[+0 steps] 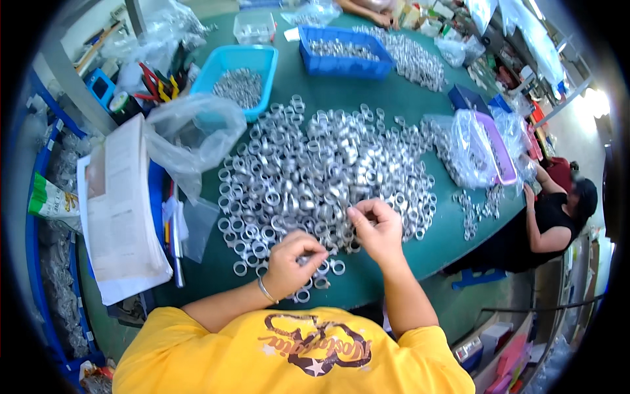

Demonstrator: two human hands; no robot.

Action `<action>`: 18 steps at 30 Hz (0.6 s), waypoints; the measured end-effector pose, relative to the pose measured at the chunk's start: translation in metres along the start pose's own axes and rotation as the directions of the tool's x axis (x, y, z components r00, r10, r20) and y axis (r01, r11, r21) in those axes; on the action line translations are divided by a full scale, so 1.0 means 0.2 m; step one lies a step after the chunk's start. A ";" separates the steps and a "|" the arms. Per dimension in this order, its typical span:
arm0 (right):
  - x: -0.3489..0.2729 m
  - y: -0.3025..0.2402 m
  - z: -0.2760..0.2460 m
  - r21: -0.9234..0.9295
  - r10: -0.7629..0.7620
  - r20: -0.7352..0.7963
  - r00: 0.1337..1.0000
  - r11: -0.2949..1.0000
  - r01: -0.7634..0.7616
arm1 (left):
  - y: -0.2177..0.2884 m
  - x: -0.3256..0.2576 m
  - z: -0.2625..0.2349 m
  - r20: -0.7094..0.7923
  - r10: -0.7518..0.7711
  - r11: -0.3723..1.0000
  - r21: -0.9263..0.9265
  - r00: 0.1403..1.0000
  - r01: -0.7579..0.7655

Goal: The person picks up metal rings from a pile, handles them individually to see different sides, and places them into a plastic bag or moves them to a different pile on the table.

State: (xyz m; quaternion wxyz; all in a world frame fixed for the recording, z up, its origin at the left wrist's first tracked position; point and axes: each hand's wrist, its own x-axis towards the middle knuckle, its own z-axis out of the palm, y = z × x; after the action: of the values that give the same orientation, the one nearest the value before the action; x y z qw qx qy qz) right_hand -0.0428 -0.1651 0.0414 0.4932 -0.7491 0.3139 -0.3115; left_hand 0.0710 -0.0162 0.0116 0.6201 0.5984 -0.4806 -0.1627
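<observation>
A broad pile of small silver metal rings (315, 164), each with a short stub, spreads over the green tabletop in front of me. At the pile's near edge is my left hand (292, 262), its fingers curled and thumb against the index finger; whatever it grips is too small to make out. My right hand (379, 231) is over the pile's near right part. Its thumb and forefinger are pinched together, and I cannot make out what lies between them. A few loose rings lie below and between my hands.
Back left, a light-blue basin (272, 69) holds small metal parts; beside it is a dark-blue crate (341, 69). Papers (121, 203) and a plastic bag (197, 134) lie left. A purple tray (497, 148) stands right, near a seated person (558, 217). Another person's arm shows across the table.
</observation>
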 end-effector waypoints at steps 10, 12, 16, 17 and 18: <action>0.01 0.00 0.01 -0.095 -0.118 0.044 0.992 0.988 0.121 | 0.01 -0.01 0.01 -0.010 -0.030 0.992 -0.123 1.000 0.028; -0.08 -0.02 0.03 0.195 0.132 0.192 0.972 0.966 -0.170 | 0.01 -0.02 -0.01 -0.027 -0.048 0.992 -0.118 0.998 0.045; -0.17 0.00 0.08 0.237 -0.013 0.355 0.935 0.969 -0.076 | -0.03 -0.04 -0.03 -0.036 -0.101 0.974 -0.208 0.994 0.091; -0.19 -0.01 0.09 0.232 -0.050 0.346 0.937 0.972 -0.034 | -0.02 -0.04 -0.02 -0.028 -0.093 0.974 -0.208 0.995 0.085; -0.20 -0.02 0.09 0.241 -0.067 0.330 0.942 0.971 -0.015 | -0.01 -0.03 -0.03 -0.018 -0.084 0.975 -0.209 0.996 0.079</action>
State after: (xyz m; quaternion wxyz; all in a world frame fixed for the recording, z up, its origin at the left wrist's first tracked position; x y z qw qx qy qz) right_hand -0.0518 -0.1229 0.0331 0.6220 -0.7304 0.1752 -0.2214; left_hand 0.0734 -0.0090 0.0084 0.6786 0.5514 -0.4276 -0.2295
